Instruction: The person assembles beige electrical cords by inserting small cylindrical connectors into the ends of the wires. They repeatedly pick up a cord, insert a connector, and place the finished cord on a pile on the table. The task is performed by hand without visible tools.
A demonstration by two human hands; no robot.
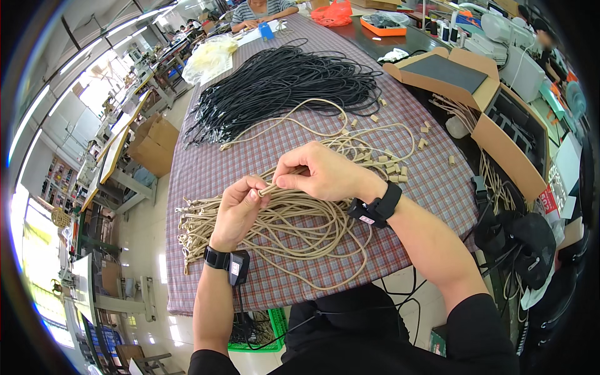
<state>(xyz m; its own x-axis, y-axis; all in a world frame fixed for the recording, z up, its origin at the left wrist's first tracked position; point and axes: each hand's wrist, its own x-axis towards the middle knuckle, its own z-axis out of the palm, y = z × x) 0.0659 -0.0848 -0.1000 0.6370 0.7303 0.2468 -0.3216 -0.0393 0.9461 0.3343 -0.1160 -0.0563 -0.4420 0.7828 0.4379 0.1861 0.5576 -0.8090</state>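
My left hand point(234, 212) is closed, pinching a small tan piece at the end of a beige cord point(269, 189); whether it is a cylindrical stopper cannot be made out. Close beside it, my right hand point(322, 172) is closed too, its thumb and forefinger gripping the same cord. Both hands hover over a pile of beige cords point(306, 225), whose left ends carry metal clasps point(186, 240). Past my right wrist lie several small tan cylindrical stoppers point(392, 169), some partly hidden by that hand. A few looser beige cords point(294, 111) curve across the cloth beyond the hands.
A large heap of black cords point(281, 81) covers the far part of the plaid-covered table point(194, 169). An opened cardboard box point(506, 134) stands at the right. A green crate point(278, 328) sits below the near edge. Across the table, another person's hands point(250, 24) are at work.
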